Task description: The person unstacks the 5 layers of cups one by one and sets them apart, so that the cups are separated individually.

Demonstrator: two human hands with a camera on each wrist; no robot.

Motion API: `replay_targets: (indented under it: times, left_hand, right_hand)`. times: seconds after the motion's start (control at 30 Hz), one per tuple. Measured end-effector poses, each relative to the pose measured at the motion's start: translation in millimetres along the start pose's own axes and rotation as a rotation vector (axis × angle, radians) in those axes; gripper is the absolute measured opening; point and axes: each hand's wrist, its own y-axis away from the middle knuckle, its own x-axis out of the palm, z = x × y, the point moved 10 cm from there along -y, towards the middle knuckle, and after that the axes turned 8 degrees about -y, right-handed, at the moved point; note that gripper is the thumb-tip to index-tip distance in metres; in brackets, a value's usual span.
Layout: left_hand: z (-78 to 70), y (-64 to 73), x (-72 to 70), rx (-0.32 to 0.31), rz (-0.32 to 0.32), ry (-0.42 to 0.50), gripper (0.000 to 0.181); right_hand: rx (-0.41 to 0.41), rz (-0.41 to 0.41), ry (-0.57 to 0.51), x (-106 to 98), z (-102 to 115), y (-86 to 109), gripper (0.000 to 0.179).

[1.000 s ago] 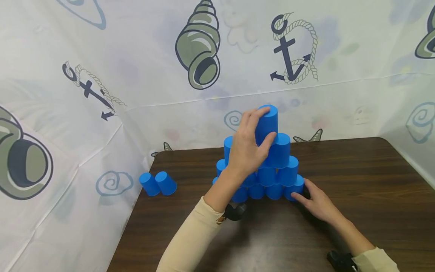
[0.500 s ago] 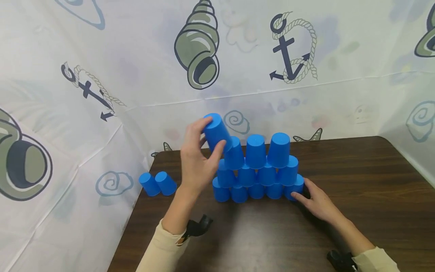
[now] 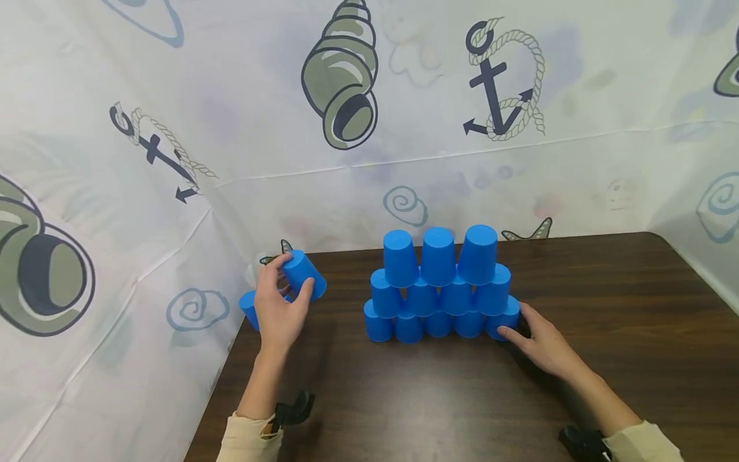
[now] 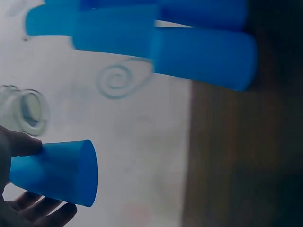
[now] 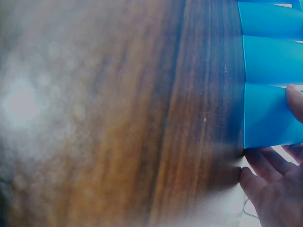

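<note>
My left hand (image 3: 281, 314) grips a blue plastic cup (image 3: 304, 276) at the left side of the table, tilted and raised, its narrow closed end up. In the left wrist view, thumb and fingers lie on opposite sides of this cup (image 4: 59, 172). Behind the left hand, another blue cup (image 3: 248, 309) shows in part at the table's left edge. Three tiers of upside-down blue cups (image 3: 439, 256) stand mid-table, with three cups in the top tier. At their lower right, my right hand (image 3: 545, 343) holds the end cup (image 3: 503, 319) of the bottom tier between thumb and fingers.
The dark wood-grain table (image 3: 439, 404) has its left edge near the partly hidden cup. A white cloth (image 3: 254, 96) printed with shells and anchors hangs behind the table and along its left side. Each wrist wears a black camera mount.
My left hand has carried the cup from above the top tier down and left, to near the cups at the left edge. The right hand has stayed at the bottom end cup.
</note>
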Motion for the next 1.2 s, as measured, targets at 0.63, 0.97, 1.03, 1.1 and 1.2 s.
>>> replay_targets:
  times: [0.63,0.97,1.03,1.1,1.2]
  left_hand:
    - [86.0,47.0,54.8,-0.179,0.19,-0.207,0.05]
    - [90.5,53.6,57.6,-0.233,0.195,-0.208,0.048]
    - [91.3,53.8,57.7,-0.238,0.192,-0.212,0.048]
    - [92.5,54.2,57.6,-0.241,0.189,-0.218,0.048]
    - [93.7,55.0,57.7,-0.242,0.183,-0.226,0.048]
  right_hand:
    - [0.003,-0.005,-0.003,0.5,0.2,1.4,0.075]
    - [0.021,0.0,-0.001,0.8,-1.1,1.2,0.076]
    - [0.024,0.001,0.002,0.9,-1.9,0.9,0.077]
    - [0.026,0.001,0.004,0.9,-2.8,0.7,0.077]
    - [0.026,0.002,0.003,0.6,-3.1,0.7,0.077]
